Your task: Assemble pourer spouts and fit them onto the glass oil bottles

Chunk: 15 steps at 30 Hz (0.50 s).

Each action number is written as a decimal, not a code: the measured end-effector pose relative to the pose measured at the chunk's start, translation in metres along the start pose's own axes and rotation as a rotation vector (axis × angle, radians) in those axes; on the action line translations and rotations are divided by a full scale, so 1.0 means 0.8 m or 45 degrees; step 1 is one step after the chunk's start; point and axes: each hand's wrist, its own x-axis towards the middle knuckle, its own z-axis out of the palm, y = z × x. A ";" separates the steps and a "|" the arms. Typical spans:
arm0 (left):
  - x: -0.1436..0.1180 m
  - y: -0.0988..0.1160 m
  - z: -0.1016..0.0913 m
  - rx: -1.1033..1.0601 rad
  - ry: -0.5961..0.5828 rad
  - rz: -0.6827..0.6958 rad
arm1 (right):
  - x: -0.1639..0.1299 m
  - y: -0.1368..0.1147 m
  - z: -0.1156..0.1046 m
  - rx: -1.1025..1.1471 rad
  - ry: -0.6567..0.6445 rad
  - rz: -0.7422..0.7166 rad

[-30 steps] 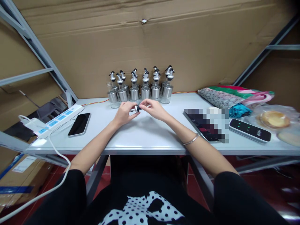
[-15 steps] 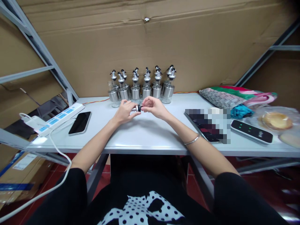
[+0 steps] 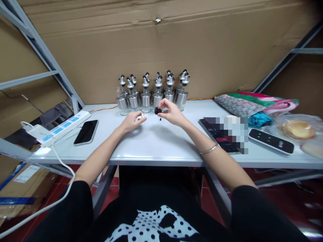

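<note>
Fingertips of the right hand (image 3: 171,113) pinch a black cap (image 3: 158,110) (left hand (image 3: 131,121) grips a silver piece (image 3: 139,117)), apart.

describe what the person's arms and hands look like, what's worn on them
Both arms are bare from the upper arm down, with short black sleeves showing at the bottom of the head view. The right hand has a thin silver bangle on its wrist. The left hand shows no gloves, watch or bracelet. Any rings are too small to tell.
</note>
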 end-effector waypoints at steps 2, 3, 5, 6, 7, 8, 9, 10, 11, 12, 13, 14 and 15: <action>-0.001 -0.007 -0.003 0.180 -0.070 0.073 | 0.001 0.006 -0.009 -0.269 -0.098 0.008; -0.001 -0.010 -0.004 0.224 -0.105 0.100 | 0.000 0.008 -0.012 -0.393 -0.182 0.017; -0.002 -0.011 -0.006 0.238 -0.159 0.109 | -0.002 0.009 -0.017 -0.568 -0.383 0.052; -0.002 -0.010 -0.007 0.224 -0.186 0.099 | -0.003 0.009 -0.018 -0.616 -0.484 0.083; -0.002 -0.008 -0.007 0.201 -0.213 0.085 | -0.005 0.008 -0.018 -0.638 -0.580 0.123; -0.002 -0.007 -0.007 0.176 -0.236 0.066 | -0.006 0.006 -0.018 -0.642 -0.661 0.167; -0.002 -0.005 -0.007 0.160 -0.249 0.047 | -0.007 0.005 -0.018 -0.634 -0.720 0.208; -0.002 -0.004 -0.007 0.154 -0.250 0.024 | -0.008 0.004 -0.018 -0.624 -0.750 0.238; -0.002 -0.004 -0.006 0.156 -0.243 -0.001 | -0.008 0.003 -0.018 -0.623 -0.748 0.253; -0.001 -0.005 -0.006 0.164 -0.225 -0.024 | -0.008 0.004 -0.018 -0.633 -0.712 0.251; 0.000 -0.007 -0.005 0.179 -0.202 -0.040 | -0.007 0.005 -0.019 -0.658 -0.651 0.238; 0.000 -0.009 -0.004 0.195 -0.179 -0.046 | -0.006 0.008 -0.019 -0.691 -0.580 0.221; 0.001 -0.011 -0.003 0.205 -0.158 -0.044 | -0.005 0.011 -0.020 -0.723 -0.512 0.204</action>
